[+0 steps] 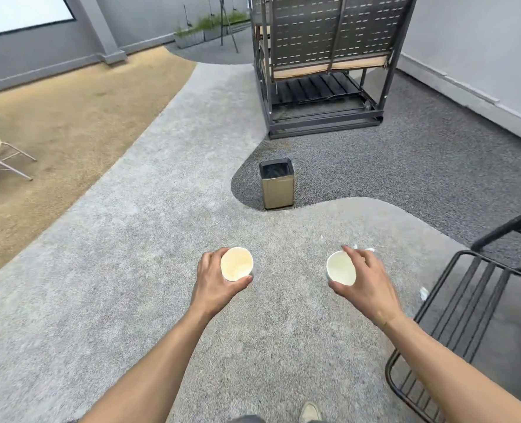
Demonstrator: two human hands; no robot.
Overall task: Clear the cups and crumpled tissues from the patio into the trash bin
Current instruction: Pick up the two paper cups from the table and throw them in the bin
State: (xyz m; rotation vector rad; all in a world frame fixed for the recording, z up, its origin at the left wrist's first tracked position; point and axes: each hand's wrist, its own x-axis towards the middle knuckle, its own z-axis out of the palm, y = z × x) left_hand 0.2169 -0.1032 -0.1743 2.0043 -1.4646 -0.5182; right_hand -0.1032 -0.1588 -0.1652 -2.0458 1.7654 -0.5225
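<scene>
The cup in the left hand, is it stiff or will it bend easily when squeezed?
The cup in the left hand looks like thin paper, so it probably dents under a firm grip. It seems empty, so likely very light. Its rim still looks round, suggesting the present hold is gentle enough.

A small square gold metal trash bin stands ahead on the dark gravel, before the slatted metal swing bench; a black wire chair sits right
</scene>
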